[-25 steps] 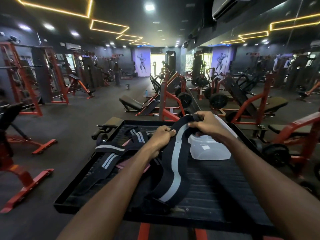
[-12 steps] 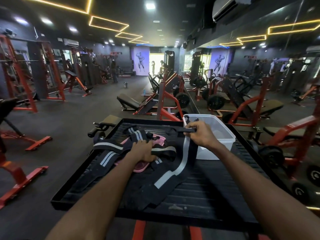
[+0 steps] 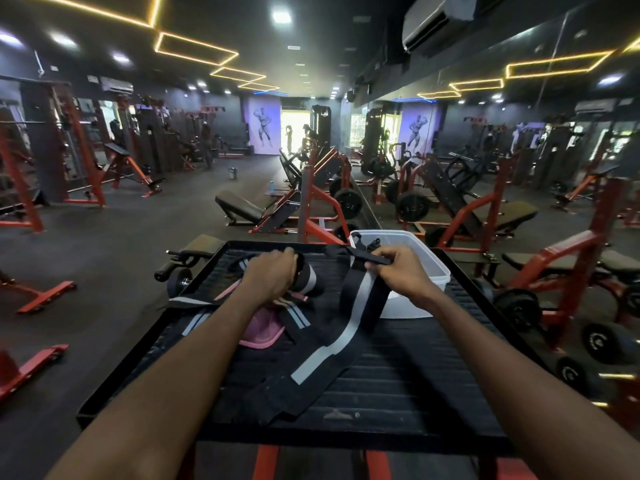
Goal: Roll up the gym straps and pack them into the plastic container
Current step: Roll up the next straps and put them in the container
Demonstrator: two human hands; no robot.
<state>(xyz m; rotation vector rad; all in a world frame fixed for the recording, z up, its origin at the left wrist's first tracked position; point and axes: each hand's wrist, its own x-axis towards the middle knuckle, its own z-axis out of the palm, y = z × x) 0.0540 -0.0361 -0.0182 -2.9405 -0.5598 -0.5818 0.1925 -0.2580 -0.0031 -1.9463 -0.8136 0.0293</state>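
A long black strap with a grey stripe [image 3: 349, 327] drapes from my right hand [image 3: 398, 271] down across the black platform [image 3: 398, 382]. My right hand pinches its upper end beside the clear plastic container [image 3: 429, 258]. My left hand [image 3: 270, 275] grips a rolled black-and-grey strap [image 3: 308, 280] above a heap of other straps [image 3: 207, 313], one of them pink [image 3: 261, 329]. A black strap end [image 3: 372, 243] pokes out of the container.
The platform has raised edges and stands on a red frame [image 3: 265, 460]. Red gym machines, benches and weight plates [image 3: 412, 206] crowd the floor ahead and to the right. A mirror wall runs along the right. Open dark floor [image 3: 104, 258] lies to the left.
My left hand has left the strap heap and now holds a rolled strap raised above it. My right hand has moved slightly right with the long strap's end, toward the container.
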